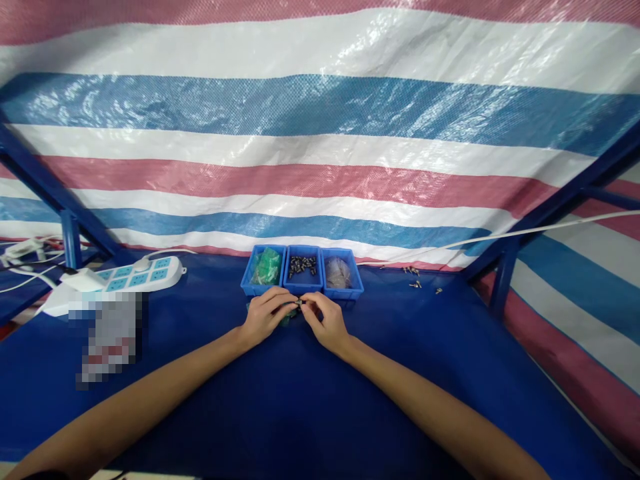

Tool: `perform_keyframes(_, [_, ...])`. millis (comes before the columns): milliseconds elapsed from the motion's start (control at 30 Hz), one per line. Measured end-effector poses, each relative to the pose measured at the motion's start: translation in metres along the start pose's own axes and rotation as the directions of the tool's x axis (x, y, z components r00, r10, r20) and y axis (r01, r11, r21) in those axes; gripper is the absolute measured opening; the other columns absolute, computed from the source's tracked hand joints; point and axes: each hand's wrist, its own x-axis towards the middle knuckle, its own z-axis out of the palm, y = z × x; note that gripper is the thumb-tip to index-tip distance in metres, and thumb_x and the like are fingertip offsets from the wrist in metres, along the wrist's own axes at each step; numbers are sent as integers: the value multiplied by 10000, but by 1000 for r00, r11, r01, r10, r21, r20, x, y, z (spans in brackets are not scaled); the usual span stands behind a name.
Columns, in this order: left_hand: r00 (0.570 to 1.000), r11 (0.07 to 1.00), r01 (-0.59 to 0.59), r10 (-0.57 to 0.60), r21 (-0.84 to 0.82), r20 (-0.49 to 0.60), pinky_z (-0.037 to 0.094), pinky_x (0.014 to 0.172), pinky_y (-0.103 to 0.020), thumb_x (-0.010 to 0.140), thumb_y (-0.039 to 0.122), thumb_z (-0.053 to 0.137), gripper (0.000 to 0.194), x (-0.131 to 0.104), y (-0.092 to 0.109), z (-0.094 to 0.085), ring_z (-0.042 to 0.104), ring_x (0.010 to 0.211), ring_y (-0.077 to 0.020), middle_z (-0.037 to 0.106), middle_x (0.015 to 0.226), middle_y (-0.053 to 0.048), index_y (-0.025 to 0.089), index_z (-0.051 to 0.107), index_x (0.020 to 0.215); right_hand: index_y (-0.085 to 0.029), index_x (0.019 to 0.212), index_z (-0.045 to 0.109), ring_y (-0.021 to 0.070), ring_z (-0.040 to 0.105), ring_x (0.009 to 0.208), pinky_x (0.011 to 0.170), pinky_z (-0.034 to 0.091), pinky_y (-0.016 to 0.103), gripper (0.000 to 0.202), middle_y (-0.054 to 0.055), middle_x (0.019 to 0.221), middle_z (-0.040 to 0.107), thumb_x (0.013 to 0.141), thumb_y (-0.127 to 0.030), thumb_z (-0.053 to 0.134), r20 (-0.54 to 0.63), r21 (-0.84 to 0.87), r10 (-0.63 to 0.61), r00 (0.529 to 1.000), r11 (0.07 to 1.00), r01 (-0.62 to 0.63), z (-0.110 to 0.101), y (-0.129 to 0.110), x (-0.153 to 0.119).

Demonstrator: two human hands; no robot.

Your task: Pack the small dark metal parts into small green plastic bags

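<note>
My left hand [265, 316] and my right hand [326, 321] meet just in front of three blue bins. Between their pinched fingertips is a small metallic part [299, 303], held from both sides; its shape is too small to tell. Something dark green [286, 320] lies on the table under the fingers, partly hidden. The left bin [246, 288] holds a green bag [267, 267], the middle bin [303, 289] holds several small black parts [302, 265], and the right bin [356, 289] holds a clear plastic bag [338, 273].
On the blue table [310, 407], a white power strip [165, 272] with plugs stands at the left, near a pixelated patch. Several small metal parts [415, 285] lie at the right rear. A white cable [480, 237] crosses before the striped sheet [300, 107]; blue frame bars flank both sides.
</note>
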Motion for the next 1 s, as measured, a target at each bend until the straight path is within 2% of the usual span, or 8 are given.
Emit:
perform_keyframes(233, [999,999,-33,33,-18,-17,542,713,-243,877,202,583,123,1,1,-1,638,800,-137,655,895,-57,179,662,968,-179,974,587,114,524,594,569,440,232,146,8,723,564,912,-270,491,16,-21,-10,1000,1000,11,0,-1,0])
perform_keyframes(333, [1000,1000,10,-10,-6,-15,527,630,-220,858,212,610,141,0,2,-2,610,675,-100,635,946,-61,174,641,991,-175,948,591,109,526,579,557,444,230,130,4,708,567,903,-260,505,-18,-19,-12,1000,1000,12,-1,-5,1])
perform_keyframes(467, [994,994,104,-105,-35,-37,501,582,-218,878,198,565,122,0,3,-4,563,596,-70,605,998,-69,169,608,989,-178,961,605,116,564,590,581,483,244,126,11,712,598,887,-229,517,-232,-22,-64,971,998,61,-10,-13,4])
perform_keyframes(600, [992,991,115,-118,-61,-50,491,601,-226,891,171,521,97,1,3,-4,576,661,-94,605,974,-67,166,605,939,-189,1028,597,136,591,576,562,508,276,181,30,730,610,888,-251,500,-458,-34,-151,876,988,153,-27,-17,13])
perform_keyframes(667, [992,991,112,-115,-67,-54,485,596,-225,891,169,519,94,1,2,-3,569,659,-94,604,969,-66,167,605,930,-190,1040,589,145,594,586,560,508,288,199,43,760,616,892,-282,494,-493,-74,-180,851,984,165,-36,-18,21])
perform_keyframes(733, [992,991,115,-118,-68,-53,481,591,-225,891,171,517,96,1,2,-3,567,659,-95,604,968,-66,169,603,933,-190,1032,598,144,577,582,572,499,282,207,28,719,605,885,-307,510,-406,-152,-150,901,984,96,-44,-17,31])
perform_keyframes(833, [991,990,124,-128,-73,-46,481,594,-227,892,167,513,100,1,2,-3,568,664,-97,601,967,-65,170,601,939,-200,1063,607,130,544,541,564,462,251,239,-19,613,574,874,-327,537,-164,-292,37,986,953,-84,-49,-17,43])
perform_keyframes(1000, [991,988,128,-131,-87,-38,482,594,-229,889,168,518,98,1,3,-4,556,644,-91,599,962,-64,167,604,935,-194,963,643,131,558,589,607,409,242,166,-12,643,607,865,-283,544,105,-441,141,984,894,-81,-37,-14,41])
